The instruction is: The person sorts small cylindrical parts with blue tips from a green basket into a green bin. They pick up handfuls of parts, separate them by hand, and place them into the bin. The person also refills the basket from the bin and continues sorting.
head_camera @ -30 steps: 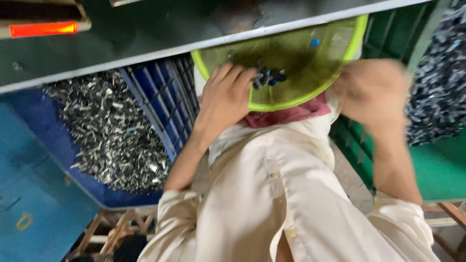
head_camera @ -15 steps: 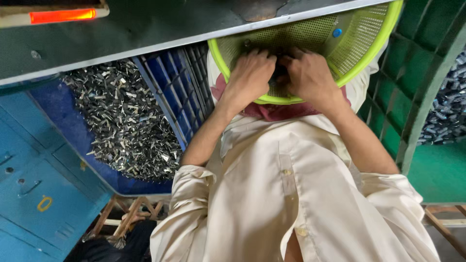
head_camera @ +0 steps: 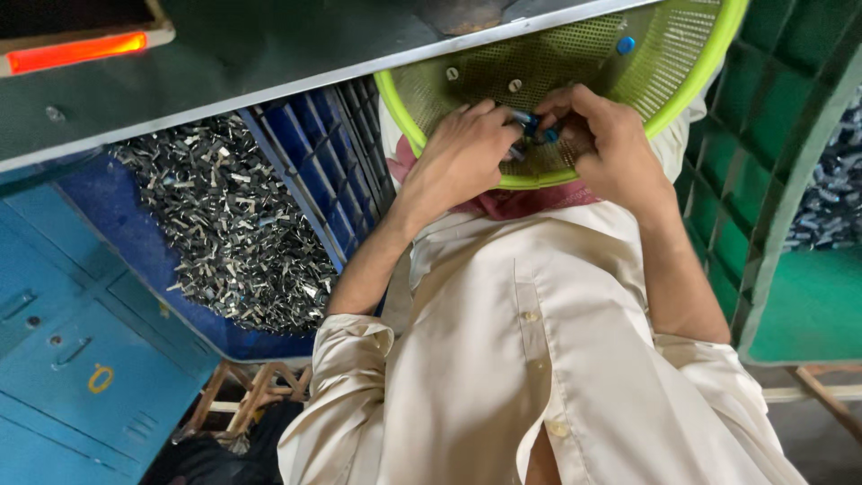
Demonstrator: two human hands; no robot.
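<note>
A lime-green perforated basket rests on my lap against the edge of a grey-green table. Both hands meet inside it. My left hand pinches small dark metal parts with blue bits, and my right hand grips the same cluster from the other side. A few loose round pieces, one blue, lie on the basket's mesh. Exactly what each finger holds is partly hidden.
A blue crate full of small shiny metal parts stands to my left. A green crate stands to my right. A blue metal cabinet is at lower left, and an orange-lit strip sits on the table.
My right hand came in from the basket's rim to join the left inside it. Both hands now pinch small parts together. The view shifted slightly.
</note>
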